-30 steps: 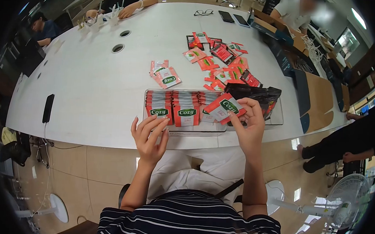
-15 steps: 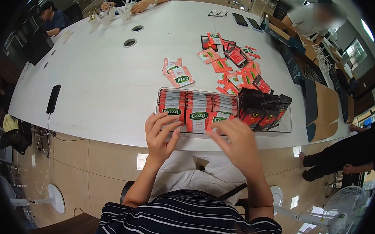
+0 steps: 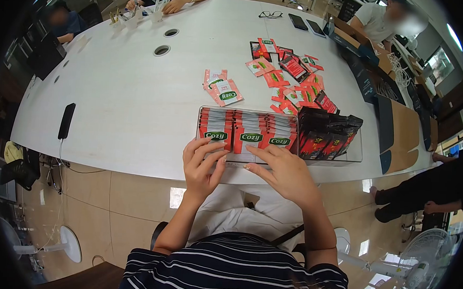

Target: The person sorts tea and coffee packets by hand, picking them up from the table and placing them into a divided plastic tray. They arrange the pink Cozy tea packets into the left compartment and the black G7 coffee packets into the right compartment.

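Note:
A clear plastic box (image 3: 358, 151) at the front table edge holds upright rows of red-and-white Cozy tea sachets (image 3: 250, 137) in three columns. In its right part stand black-and-red sachets (image 3: 323, 141), leaning at uneven angles. My left hand (image 3: 204, 166) is at the front of the left column, fingers apart and curved over the box's front edge. My right hand (image 3: 288, 173) reaches to the front of the middle column, its index finger over the lower part of the front packet and its thumb spread below. Nothing shows held in either hand.
Behind the box lies a loose pile of red and black sachets (image 3: 293, 72), with a few pink Cozy sachets (image 3: 224, 90) to its left. Cardboard boxes (image 3: 399, 135) stand along the right edge. Phones (image 3: 316, 28), glasses (image 3: 270, 14) and cups of pens (image 3: 157, 15) are farther back; people sit around.
My right hand has moved left from the right column to the middle one, uncovering the right column's label. My left hand stays by the left column. The view has shifted slightly.

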A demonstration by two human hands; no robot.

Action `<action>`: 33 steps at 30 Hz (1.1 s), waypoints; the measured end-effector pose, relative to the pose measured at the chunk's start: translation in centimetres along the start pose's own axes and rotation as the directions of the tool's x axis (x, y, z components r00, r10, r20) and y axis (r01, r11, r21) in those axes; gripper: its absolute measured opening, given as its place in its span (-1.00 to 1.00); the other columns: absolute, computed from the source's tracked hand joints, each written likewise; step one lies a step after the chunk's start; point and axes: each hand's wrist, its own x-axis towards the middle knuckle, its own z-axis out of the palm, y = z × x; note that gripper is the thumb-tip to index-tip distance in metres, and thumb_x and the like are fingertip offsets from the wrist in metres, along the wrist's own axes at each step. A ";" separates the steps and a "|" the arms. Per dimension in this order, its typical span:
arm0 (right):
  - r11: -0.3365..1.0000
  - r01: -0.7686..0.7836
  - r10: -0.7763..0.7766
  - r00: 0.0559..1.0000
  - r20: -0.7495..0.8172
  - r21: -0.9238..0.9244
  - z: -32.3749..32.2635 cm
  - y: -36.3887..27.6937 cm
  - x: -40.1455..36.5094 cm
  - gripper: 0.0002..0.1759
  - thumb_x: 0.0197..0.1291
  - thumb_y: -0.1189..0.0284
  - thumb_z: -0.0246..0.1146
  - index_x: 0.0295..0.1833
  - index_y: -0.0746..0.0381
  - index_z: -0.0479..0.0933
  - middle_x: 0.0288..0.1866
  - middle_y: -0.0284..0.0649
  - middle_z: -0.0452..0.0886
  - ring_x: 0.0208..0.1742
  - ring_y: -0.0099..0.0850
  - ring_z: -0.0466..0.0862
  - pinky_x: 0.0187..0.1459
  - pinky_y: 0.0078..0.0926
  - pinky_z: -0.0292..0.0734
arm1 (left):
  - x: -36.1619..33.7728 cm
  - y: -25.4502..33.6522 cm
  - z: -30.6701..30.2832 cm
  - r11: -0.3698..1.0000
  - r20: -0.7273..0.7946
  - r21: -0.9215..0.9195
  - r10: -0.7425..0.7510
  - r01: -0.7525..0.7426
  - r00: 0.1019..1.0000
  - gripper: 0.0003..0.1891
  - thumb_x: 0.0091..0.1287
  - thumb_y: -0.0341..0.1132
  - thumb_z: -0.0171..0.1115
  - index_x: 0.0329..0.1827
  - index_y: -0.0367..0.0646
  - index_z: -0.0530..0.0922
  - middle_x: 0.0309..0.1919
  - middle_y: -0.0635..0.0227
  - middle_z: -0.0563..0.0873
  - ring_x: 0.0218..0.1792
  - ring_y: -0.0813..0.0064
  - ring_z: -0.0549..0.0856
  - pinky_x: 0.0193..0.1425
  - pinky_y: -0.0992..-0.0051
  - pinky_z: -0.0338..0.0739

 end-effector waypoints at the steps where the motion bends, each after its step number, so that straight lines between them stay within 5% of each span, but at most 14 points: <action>1: 1.000 0.005 -0.005 1.000 -0.005 -0.006 0.0 0.0 -0.1 -0.43 0.22 -0.04 0.12 0.16 0.14 0.52 -0.20 -0.18 0.56 -0.14 -0.24 0.60 -0.14 -0.32 0.50 | 0.0 0.0 0.0 1.000 0.000 -0.002 -0.004 0.004 1.000 -0.88 0.11 -0.41 0.28 -0.28 -0.09 0.68 -0.13 0.44 0.69 0.05 0.30 0.54 0.23 0.24 0.29; 8: 0.991 0.070 -0.043 0.974 -0.222 0.116 -2.2 -0.3 -2.3 -0.56 0.15 0.20 0.28 0.11 0.17 0.55 -0.15 -0.21 0.63 -0.13 -0.29 0.60 -0.12 -0.37 0.51 | 0.7 1.0 -0.8 0.998 -0.019 -0.047 -0.040 0.040 0.999 -0.88 0.11 -0.44 0.27 -0.29 -0.08 0.68 -0.16 0.42 0.70 0.03 0.30 0.58 0.33 0.15 0.18; 11: 0.980 0.112 -0.026 0.889 -0.458 0.162 -6.0 -1.1 -4.7 -0.63 0.07 0.40 0.35 0.04 0.20 0.57 -0.24 -0.21 0.66 -0.20 -0.33 0.62 -0.14 -0.43 0.51 | 2.2 3.0 -2.2 0.984 -0.056 -0.176 0.012 -0.022 0.998 -0.89 0.12 -0.40 0.28 -0.29 -0.09 0.68 -0.17 0.35 0.71 0.01 0.23 0.61 0.30 0.10 0.22; 12: 0.979 0.132 -0.025 0.837 -0.547 0.157 -7.4 -1.5 -5.7 -0.64 0.05 0.47 0.37 0.02 0.22 0.58 -0.28 -0.21 0.67 -0.23 -0.34 0.63 -0.16 -0.45 0.51 | 3.1 4.3 -2.8 0.939 -0.060 -0.343 0.006 -0.026 0.998 -0.89 0.15 -0.36 0.27 -0.28 -0.10 0.68 -0.17 0.32 0.71 0.01 0.19 0.61 0.28 0.08 0.25; 14: 0.968 0.247 -0.109 0.560 -0.821 0.039 -10.1 -3.1 -7.8 -0.68 -0.02 0.60 0.38 -0.07 0.32 0.59 -0.33 -0.18 0.67 -0.31 -0.34 0.64 -0.21 -0.45 0.51 | 4.8 7.3 -4.6 0.771 -0.054 -0.636 -0.012 -0.025 0.998 -0.87 0.21 -0.29 0.26 -0.25 -0.10 0.67 -0.17 0.25 0.71 0.00 0.13 0.62 0.24 0.03 0.31; 16: 0.921 0.259 -0.364 0.294 -0.884 -0.293 -13.0 -4.0 -11.1 -0.76 0.14 0.44 0.22 -0.13 0.37 0.55 -0.29 -0.11 0.64 -0.31 -0.29 0.60 -0.26 -0.38 0.50 | 5.2 9.6 -6.1 0.526 -0.093 -0.844 0.041 -0.101 0.995 -0.82 0.26 -0.22 0.24 -0.24 -0.11 0.66 -0.16 0.20 0.71 0.00 0.06 0.62 0.21 0.00 0.36; 20: 0.568 0.170 -0.741 -0.322 -0.590 -0.806 -19.5 -4.2 -19.7 -0.70 0.32 0.34 -0.06 -0.01 0.32 0.42 -0.16 0.04 0.51 -0.20 -0.24 0.49 -0.22 -0.28 0.45 | 6.4 14.9 -8.0 0.005 -0.163 -0.986 0.175 -0.166 0.971 -0.75 0.30 -0.07 0.21 -0.24 -0.06 0.62 -0.17 0.30 0.71 -0.01 0.17 0.63 0.18 0.00 0.38; 21: 0.490 0.168 -0.771 -0.374 -0.516 -0.855 -20.7 -4.9 -21.1 -0.70 0.32 0.35 -0.05 -0.01 0.33 0.42 -0.16 0.04 0.51 -0.21 -0.24 0.49 -0.22 -0.28 0.45 | 6.6 15.4 -9.0 -0.047 -0.082 -0.996 0.277 -0.072 0.957 -0.73 0.29 -0.01 0.19 -0.14 0.03 0.55 -0.09 0.40 0.65 0.06 0.24 0.56 0.19 -0.04 0.31; 24: 0.409 0.231 -0.831 -0.306 -0.465 -0.883 -21.6 -7.1 -21.9 -0.71 0.31 0.36 -0.04 -0.02 0.33 0.43 -0.18 0.04 0.52 -0.23 -0.25 0.50 -0.23 -0.29 0.46 | 7.9 15.9 -12.6 -0.098 0.219 -0.928 0.639 0.361 0.737 -0.36 0.29 0.24 0.05 0.43 0.39 0.22 0.35 0.70 0.40 0.42 0.39 0.22 0.33 -0.33 -0.04; 25: 0.410 0.244 -0.838 -0.281 -0.468 -0.879 -21.8 -7.4 -22.0 -0.71 0.31 0.36 -0.03 -0.03 0.33 0.43 -0.19 0.04 0.52 -0.23 -0.25 0.51 -0.23 -0.29 0.46 | 6.6 17.5 -13.6 -0.046 0.265 -0.939 0.538 0.342 0.800 -0.47 0.39 0.13 -0.02 0.43 0.42 0.22 0.35 0.80 0.38 0.40 0.36 0.28 0.30 -0.36 -0.03; 31: 0.395 0.221 -0.860 -0.253 -0.443 -0.892 -21.3 -7.7 -23.7 -0.74 0.30 0.39 0.00 -0.05 0.35 0.44 -0.23 0.04 0.54 -0.26 -0.25 0.53 -0.25 -0.31 0.47 | 5.0 17.6 -12.3 -0.205 -0.006 -0.958 0.712 0.200 0.702 -0.49 0.46 0.01 -0.09 0.46 0.35 0.16 0.36 0.63 0.39 0.33 0.36 0.40 0.25 -0.43 0.02; 33: 0.396 0.221 -0.857 -0.261 -0.445 -0.891 -21.4 -7.8 -24.3 -0.75 0.30 0.40 0.01 -0.05 0.35 0.44 -0.24 0.04 0.54 -0.27 -0.25 0.53 -0.25 -0.32 0.48 | 4.9 18.7 -12.0 -0.239 -0.054 -0.961 0.652 0.137 0.757 -0.52 0.44 0.02 -0.05 0.41 0.32 0.25 0.26 0.59 0.50 0.28 0.36 0.44 0.31 -0.29 0.07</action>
